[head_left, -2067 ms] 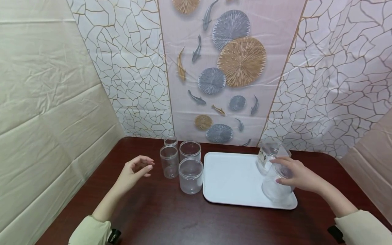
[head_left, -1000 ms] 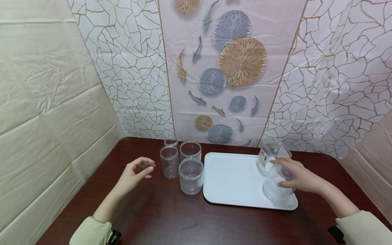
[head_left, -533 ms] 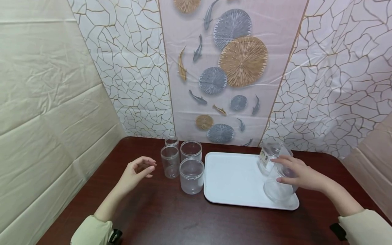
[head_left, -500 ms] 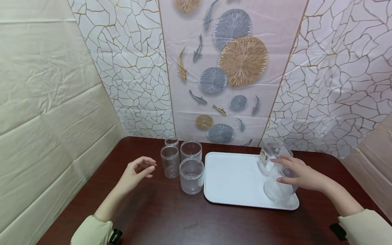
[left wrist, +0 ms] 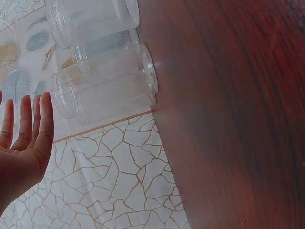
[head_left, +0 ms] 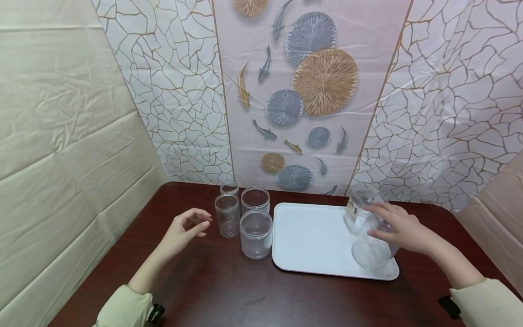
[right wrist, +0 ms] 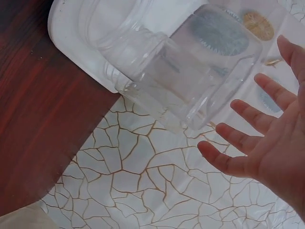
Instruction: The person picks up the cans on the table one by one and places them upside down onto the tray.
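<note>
My right hand [head_left: 402, 227] is raised over the right end of the white tray [head_left: 310, 240], fingers spread. Just below it on the tray is a clear round container [head_left: 371, 253], partly hidden by the hand. A second clear container [head_left: 353, 213] with a small label stands behind it. In the right wrist view, the fingers [right wrist: 252, 117] are apart from the clear containers [right wrist: 176, 81]. My left hand [head_left: 184, 231] hovers with loosely bent fingers beside a tall clear jar [head_left: 227, 218]. In the left wrist view, that hand [left wrist: 28, 133] holds nothing, and clear jars [left wrist: 105, 86] stand beyond the fingertips.
A wide clear jar [head_left: 255, 238] stands close to the tray's left edge. Behind it are another wide jar [head_left: 255, 200] and a small narrow one [head_left: 229, 188]. All stand on a dark red-brown table [head_left: 253, 295]. A patterned cloth [head_left: 294, 136] hangs at the back.
My right hand has risen a little off the round container, its thumb and fingertips higher than before. My left hand has drifted slightly right. The jars and tray stay in place.
</note>
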`<state>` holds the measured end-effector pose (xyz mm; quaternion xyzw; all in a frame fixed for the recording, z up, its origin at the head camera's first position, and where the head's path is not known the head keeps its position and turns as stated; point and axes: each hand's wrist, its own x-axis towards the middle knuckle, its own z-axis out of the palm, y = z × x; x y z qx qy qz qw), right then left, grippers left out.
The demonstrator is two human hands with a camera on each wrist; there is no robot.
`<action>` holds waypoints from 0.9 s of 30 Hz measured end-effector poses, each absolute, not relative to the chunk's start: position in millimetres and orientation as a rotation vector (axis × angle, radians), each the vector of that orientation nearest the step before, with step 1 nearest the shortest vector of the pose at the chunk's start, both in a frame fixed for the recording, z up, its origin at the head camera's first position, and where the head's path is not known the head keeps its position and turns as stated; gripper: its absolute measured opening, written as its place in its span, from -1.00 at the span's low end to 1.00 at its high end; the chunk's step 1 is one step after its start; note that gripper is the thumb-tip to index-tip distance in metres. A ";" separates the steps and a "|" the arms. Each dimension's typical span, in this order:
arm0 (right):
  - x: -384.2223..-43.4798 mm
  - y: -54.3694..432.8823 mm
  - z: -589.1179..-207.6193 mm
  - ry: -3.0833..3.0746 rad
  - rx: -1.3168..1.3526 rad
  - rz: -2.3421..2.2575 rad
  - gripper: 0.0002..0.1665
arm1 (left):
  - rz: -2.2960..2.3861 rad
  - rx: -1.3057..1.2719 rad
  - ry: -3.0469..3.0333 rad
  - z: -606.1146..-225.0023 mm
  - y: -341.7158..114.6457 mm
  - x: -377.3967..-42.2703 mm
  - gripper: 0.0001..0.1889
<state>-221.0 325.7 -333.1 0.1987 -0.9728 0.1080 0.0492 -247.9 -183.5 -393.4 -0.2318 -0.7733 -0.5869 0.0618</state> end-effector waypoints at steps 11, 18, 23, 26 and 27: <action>-218.7 321.8 -325.1 -2.927 0.631 0.279 -0.31 | -1.735 -0.702 -2.379 -390.5 -175.2 -251.7 -0.79; -215.3 318.1 -322.5 -2.874 0.641 0.288 -0.32 | -1.765 -0.729 -2.401 -389.6 -161.5 -252.5 -0.77; -214.0 312.8 -321.9 -2.839 0.672 0.355 -0.32 | -1.764 -0.792 -2.416 -388.1 -146.7 -251.9 -0.76; -213.2 308.3 -321.5 -2.836 0.687 0.389 -0.31 | -1.694 -0.830 -2.425 -388.4 -137.8 -253.5 -0.76; -212.7 306.6 -321.2 -2.837 0.691 0.395 -0.31 | -1.662 -0.836 -2.434 -388.3 -135.0 -253.9 -0.75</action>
